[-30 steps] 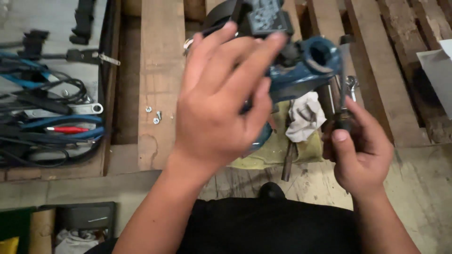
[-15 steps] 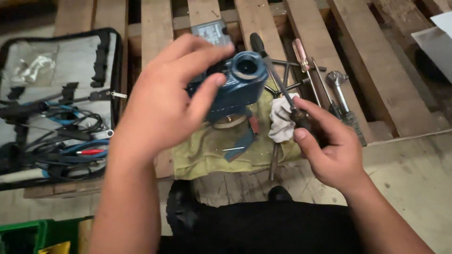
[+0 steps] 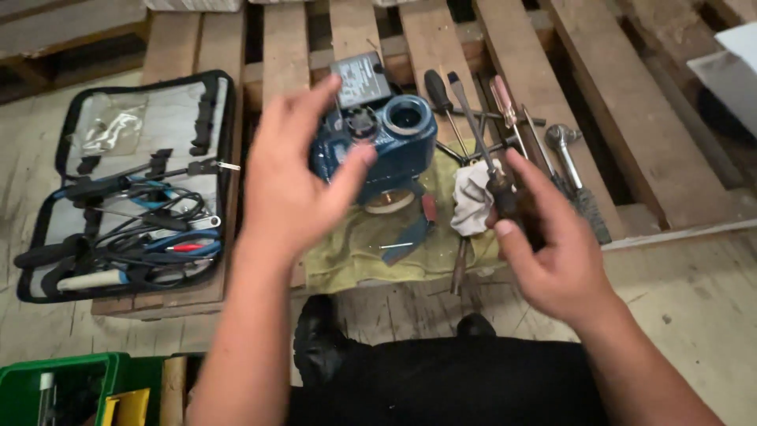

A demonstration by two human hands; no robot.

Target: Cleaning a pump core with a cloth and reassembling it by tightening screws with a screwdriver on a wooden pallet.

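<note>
A blue power tool body (image 3: pixel 386 146) with a round opening on top stands on a yellow-green cloth (image 3: pixel 371 244) on a wooden pallet. My left hand (image 3: pixel 296 185) is held over its left side with fingers spread, thumb near the housing; whether it touches is unclear. My right hand (image 3: pixel 552 244) grips the dark handle of a long screwdriver (image 3: pixel 481 142), whose shaft points away from me. A crumpled white rag (image 3: pixel 471 207) lies just left of that hand.
An open black tool case (image 3: pixel 134 185) with cables and pliers lies on the left. More screwdrivers (image 3: pixel 505 102) and a ratchet wrench (image 3: pixel 572 170) rest on the pallet (image 3: pixel 631 134) at right. A green bin (image 3: pixel 63 390) sits bottom left. My black shoes (image 3: pixel 319 339) are below.
The view has shifted so the tool case is now in full sight. My left hand has loosened from clasping the blue tool and spread beside it. My right hand keeps the screwdriver.
</note>
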